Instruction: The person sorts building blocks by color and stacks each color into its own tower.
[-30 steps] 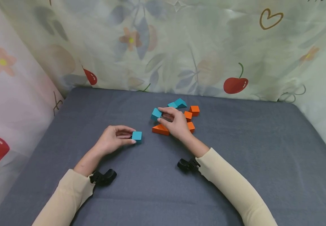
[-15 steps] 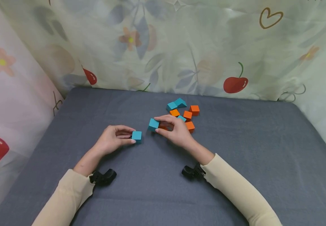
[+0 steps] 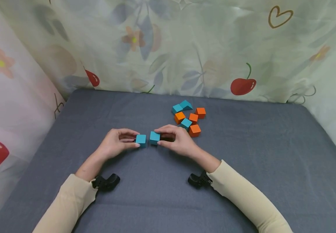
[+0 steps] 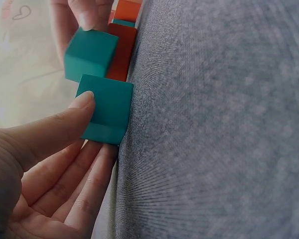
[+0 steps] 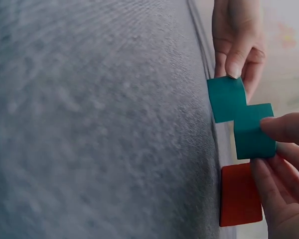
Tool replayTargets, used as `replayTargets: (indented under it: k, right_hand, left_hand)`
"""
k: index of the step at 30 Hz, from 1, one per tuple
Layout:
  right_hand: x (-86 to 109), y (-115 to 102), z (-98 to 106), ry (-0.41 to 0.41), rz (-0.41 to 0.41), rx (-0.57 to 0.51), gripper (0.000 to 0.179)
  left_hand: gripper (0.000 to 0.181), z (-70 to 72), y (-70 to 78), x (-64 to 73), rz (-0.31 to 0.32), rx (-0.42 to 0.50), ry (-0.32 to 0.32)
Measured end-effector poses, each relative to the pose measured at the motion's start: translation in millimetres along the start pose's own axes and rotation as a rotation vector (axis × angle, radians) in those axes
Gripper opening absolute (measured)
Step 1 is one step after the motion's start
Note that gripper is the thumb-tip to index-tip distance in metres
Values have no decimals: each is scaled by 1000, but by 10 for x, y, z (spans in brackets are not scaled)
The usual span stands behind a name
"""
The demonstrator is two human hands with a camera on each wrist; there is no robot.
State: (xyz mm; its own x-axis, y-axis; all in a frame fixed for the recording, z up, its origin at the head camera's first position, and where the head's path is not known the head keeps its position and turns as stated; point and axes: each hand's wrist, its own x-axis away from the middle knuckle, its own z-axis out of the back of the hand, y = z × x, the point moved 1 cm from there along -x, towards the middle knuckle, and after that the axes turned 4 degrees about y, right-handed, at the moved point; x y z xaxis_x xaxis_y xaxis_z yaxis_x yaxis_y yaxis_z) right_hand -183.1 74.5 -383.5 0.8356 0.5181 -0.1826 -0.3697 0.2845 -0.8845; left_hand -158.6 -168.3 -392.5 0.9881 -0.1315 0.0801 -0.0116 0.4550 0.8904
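Note:
My left hand [image 3: 116, 144] pinches a blue cube [image 3: 140, 140] between thumb and fingers; the cube sits on the grey cloth in the left wrist view. Across a narrow gap in the head view, my right hand [image 3: 179, 140] pinches a second blue cube [image 3: 154, 138] by its near and far sides. Both wrist views show this second cube [image 5: 254, 132] raised off the cloth, higher than the left-hand cube [image 5: 226, 97]. An orange block [image 5: 241, 194] stands on the cloth beneath the right fingers. The orange triangular block is hidden in the head view.
Behind the right hand lies a loose group of blocks: several orange cubes [image 3: 195, 130], blue cubes [image 3: 186, 123] and a blue triangular block [image 3: 186, 105]. Grey cloth [image 3: 258, 145] covers the table. A printed curtain [image 3: 170, 48] hangs along the back and sides.
My right hand has brought its blue cube toward me and slightly left, down beside the left-hand cube. Blocks it covered before now show behind it. The left hand has stayed still.

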Motion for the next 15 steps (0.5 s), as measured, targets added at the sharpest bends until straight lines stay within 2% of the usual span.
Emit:
replayTargets:
  k: [6, 15]
  right_hand:
    - [-8, -7, -56, -54, 9, 60, 40]
    - [-30, -23, -110, -77, -23, 107, 41]
  left_hand:
    - [39, 7, 3, 4, -15, 15, -4]
    - [39, 3, -16, -6, -23, 23, -6]
